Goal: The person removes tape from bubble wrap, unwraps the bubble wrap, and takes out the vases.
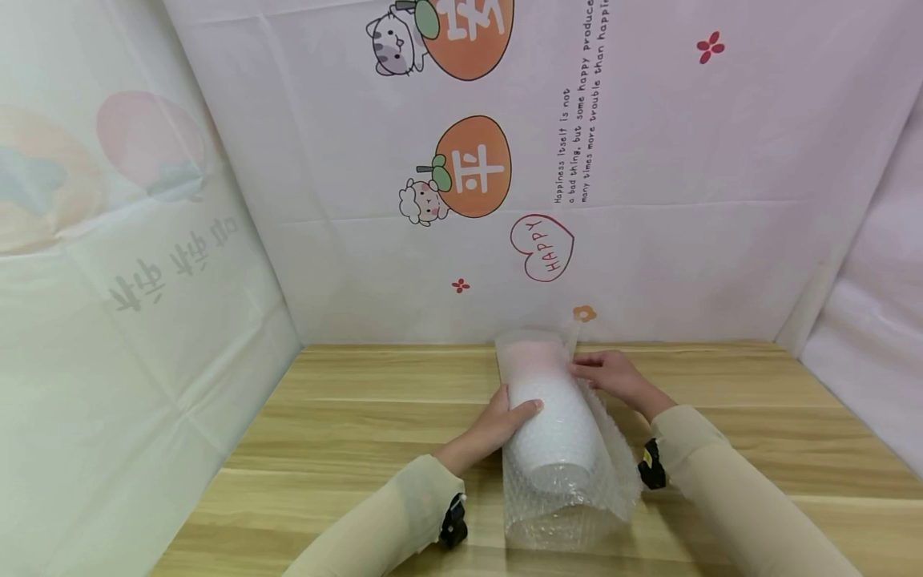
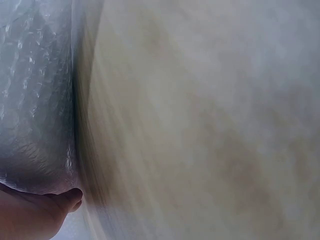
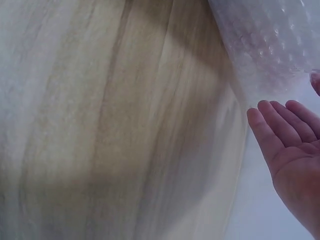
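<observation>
A white vase (image 1: 558,421), pinkish toward its far end, lies on its side inside clear bubble wrap (image 1: 566,529). Its round end faces me, and the wrap reaches beyond it at both ends. My left hand (image 1: 497,421) grips the vase's left side through the wrap, thumb on top; its other fingers are mostly hidden in the head view. At the upper right side, my right hand (image 1: 613,377) touches the wrap near the narrower part. In the right wrist view, the right fingers (image 3: 280,125) are straight beside the bubble wrap, with the thumb held apart.
The wrapped vase lies on a wood-grain table (image 1: 360,449), near its back edge. A white printed cloth (image 1: 360,264) hangs right behind that edge, and more cloth (image 1: 144,361) hangs along the left side. Loose wrap spreads to the vase's right.
</observation>
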`<action>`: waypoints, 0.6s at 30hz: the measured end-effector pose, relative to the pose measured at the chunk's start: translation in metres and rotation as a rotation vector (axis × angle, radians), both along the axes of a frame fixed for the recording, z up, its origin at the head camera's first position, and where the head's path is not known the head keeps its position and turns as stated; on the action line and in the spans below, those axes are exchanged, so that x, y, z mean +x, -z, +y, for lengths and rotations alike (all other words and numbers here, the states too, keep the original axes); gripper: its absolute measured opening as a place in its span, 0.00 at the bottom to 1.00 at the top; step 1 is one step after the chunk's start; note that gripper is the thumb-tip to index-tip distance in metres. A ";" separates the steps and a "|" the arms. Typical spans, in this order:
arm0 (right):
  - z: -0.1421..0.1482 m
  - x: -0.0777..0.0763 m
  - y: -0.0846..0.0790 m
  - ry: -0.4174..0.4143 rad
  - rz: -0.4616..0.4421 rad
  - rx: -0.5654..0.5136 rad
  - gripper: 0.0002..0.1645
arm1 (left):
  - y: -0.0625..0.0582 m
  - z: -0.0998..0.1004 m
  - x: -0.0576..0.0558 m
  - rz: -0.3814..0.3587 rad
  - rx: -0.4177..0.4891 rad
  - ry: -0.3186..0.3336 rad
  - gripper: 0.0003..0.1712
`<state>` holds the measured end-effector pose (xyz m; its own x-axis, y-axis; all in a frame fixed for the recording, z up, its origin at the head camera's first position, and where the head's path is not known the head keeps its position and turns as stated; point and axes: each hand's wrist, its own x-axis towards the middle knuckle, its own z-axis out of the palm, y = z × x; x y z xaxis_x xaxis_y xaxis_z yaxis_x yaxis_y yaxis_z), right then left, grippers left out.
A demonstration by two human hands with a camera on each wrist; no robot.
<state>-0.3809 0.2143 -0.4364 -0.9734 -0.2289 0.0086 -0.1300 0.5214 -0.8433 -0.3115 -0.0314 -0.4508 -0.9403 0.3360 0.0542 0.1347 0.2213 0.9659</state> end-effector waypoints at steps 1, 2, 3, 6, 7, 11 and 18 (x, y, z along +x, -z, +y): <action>-0.001 0.000 0.000 -0.005 0.013 0.014 0.36 | 0.000 0.000 0.000 0.000 0.000 0.001 0.41; -0.002 0.000 -0.001 -0.012 0.025 0.026 0.36 | 0.000 0.000 0.000 -0.001 0.000 0.001 0.41; -0.003 0.000 -0.002 -0.020 0.037 0.040 0.35 | 0.000 0.000 0.000 -0.002 -0.001 0.001 0.42; -0.006 0.000 -0.003 -0.027 0.081 0.086 0.32 | 0.000 0.000 0.000 -0.005 -0.006 0.000 0.43; -0.007 0.000 -0.004 -0.030 0.099 0.105 0.31 | 0.000 0.000 0.001 -0.006 -0.007 0.000 0.43; -0.008 0.000 -0.004 -0.025 0.161 0.166 0.28 | 0.000 -0.001 0.001 -0.007 -0.009 -0.009 0.44; -0.007 -0.002 0.000 -0.023 0.212 0.195 0.21 | -0.001 -0.001 0.001 -0.006 -0.007 0.000 0.44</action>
